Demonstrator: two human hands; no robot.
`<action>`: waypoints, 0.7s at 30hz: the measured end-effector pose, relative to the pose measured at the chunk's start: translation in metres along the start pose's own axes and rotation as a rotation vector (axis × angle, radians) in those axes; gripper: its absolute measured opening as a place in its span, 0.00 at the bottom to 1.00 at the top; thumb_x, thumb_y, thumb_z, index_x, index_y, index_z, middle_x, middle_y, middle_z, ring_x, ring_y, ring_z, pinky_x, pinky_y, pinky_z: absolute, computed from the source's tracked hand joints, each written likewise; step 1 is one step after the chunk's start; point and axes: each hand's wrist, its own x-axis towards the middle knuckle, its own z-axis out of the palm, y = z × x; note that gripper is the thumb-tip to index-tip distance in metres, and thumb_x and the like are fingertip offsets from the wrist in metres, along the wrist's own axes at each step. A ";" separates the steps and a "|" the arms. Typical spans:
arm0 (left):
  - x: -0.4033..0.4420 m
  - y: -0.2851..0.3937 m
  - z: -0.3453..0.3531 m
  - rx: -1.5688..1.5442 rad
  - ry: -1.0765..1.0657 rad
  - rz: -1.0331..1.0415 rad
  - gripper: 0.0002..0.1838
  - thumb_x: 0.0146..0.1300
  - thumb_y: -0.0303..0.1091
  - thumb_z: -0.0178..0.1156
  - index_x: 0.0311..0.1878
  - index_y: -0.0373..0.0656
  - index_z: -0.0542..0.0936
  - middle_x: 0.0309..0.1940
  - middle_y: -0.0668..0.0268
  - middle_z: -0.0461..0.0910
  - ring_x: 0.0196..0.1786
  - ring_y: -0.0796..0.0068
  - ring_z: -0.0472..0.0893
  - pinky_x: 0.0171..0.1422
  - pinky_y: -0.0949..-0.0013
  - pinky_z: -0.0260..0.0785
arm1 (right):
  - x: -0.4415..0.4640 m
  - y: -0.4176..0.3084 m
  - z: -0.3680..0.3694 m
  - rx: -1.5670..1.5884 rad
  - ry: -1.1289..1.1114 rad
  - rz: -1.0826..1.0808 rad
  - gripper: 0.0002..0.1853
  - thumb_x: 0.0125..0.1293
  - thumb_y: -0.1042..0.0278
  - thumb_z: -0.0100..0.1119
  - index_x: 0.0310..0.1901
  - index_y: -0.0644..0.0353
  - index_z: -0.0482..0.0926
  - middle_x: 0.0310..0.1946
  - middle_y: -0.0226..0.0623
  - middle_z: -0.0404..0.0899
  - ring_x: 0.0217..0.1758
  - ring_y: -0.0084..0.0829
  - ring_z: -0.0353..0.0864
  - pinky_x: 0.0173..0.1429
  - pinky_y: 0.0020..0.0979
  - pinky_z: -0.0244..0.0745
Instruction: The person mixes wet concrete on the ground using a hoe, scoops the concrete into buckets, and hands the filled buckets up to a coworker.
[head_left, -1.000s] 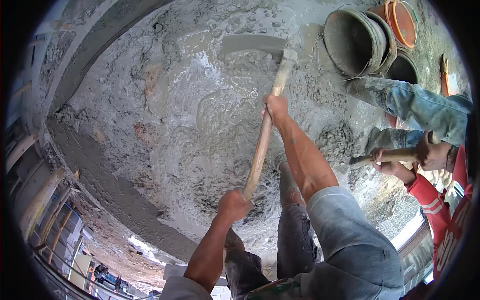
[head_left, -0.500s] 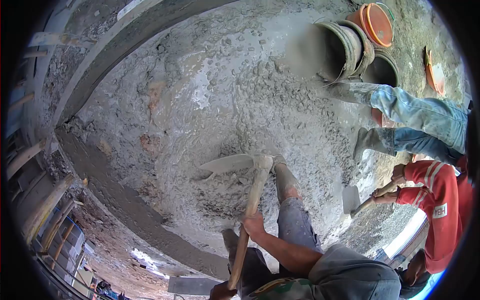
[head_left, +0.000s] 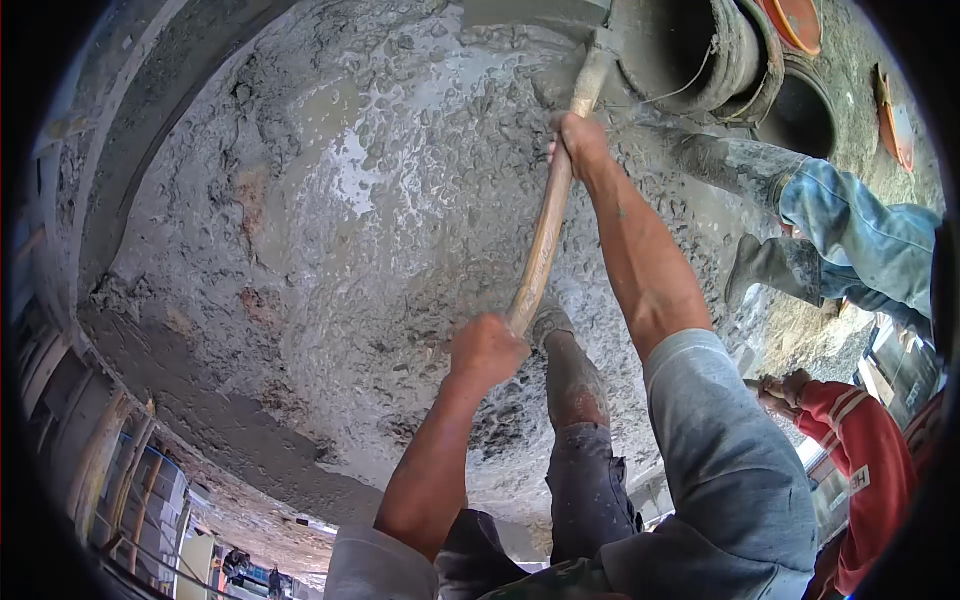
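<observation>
Wet grey mix covers most of the ground, lumpy and pitted, with a pale puddle between 10 and 11 o'clock and a reddish patch at 10. A smooth, darker strip edges it at 8 o'clock. At 1 o'clock lies a grey bucket, mouth turned toward the mix; a dark-mouthed tub rests just beside, at 2, and an orange piece farther out. Another person's boots stand at 2 and 3 o'clock.
</observation>
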 end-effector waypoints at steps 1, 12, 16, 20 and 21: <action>-0.017 -0.017 0.014 -0.010 -0.030 -0.018 0.20 0.39 0.39 0.64 0.38 0.40 0.81 0.31 0.49 0.81 0.38 0.51 0.81 0.43 0.59 0.73 | -0.010 0.021 -0.007 -0.004 0.050 0.021 0.07 0.49 0.76 0.51 0.29 0.71 0.70 0.17 0.42 0.70 0.13 0.34 0.72 0.15 0.38 0.71; -0.250 -0.217 0.070 -0.292 -0.363 -0.266 0.18 0.40 0.41 0.66 0.32 0.37 0.81 0.21 0.57 0.79 0.25 0.64 0.80 0.32 0.64 0.71 | -0.266 0.252 0.020 -0.157 0.155 0.274 0.13 0.51 0.73 0.52 0.32 0.79 0.73 0.19 0.50 0.76 0.17 0.40 0.78 0.21 0.37 0.73; -0.331 -0.306 0.112 -0.317 -0.412 -0.312 0.14 0.42 0.35 0.67 0.31 0.36 0.79 0.16 0.66 0.75 0.17 0.75 0.74 0.21 0.69 0.66 | -0.356 0.327 0.021 -0.235 0.062 0.284 0.12 0.49 0.73 0.53 0.29 0.78 0.74 0.18 0.50 0.77 0.18 0.40 0.80 0.24 0.37 0.75; -0.412 -0.337 0.143 -0.125 -0.537 -0.360 0.21 0.43 0.46 0.66 0.38 0.42 0.81 0.22 0.58 0.80 0.26 0.63 0.81 0.33 0.62 0.72 | -0.465 0.318 -0.015 -0.347 0.055 0.231 0.13 0.49 0.72 0.58 0.31 0.76 0.73 0.19 0.48 0.77 0.19 0.40 0.80 0.24 0.37 0.75; -0.430 -0.353 0.164 -0.072 -0.508 -0.221 0.23 0.45 0.48 0.65 0.43 0.46 0.80 0.25 0.58 0.81 0.29 0.61 0.82 0.36 0.60 0.73 | -0.464 0.365 -0.024 -0.056 0.021 0.389 0.11 0.46 0.79 0.55 0.34 0.68 0.71 0.21 0.41 0.73 0.20 0.37 0.78 0.21 0.36 0.74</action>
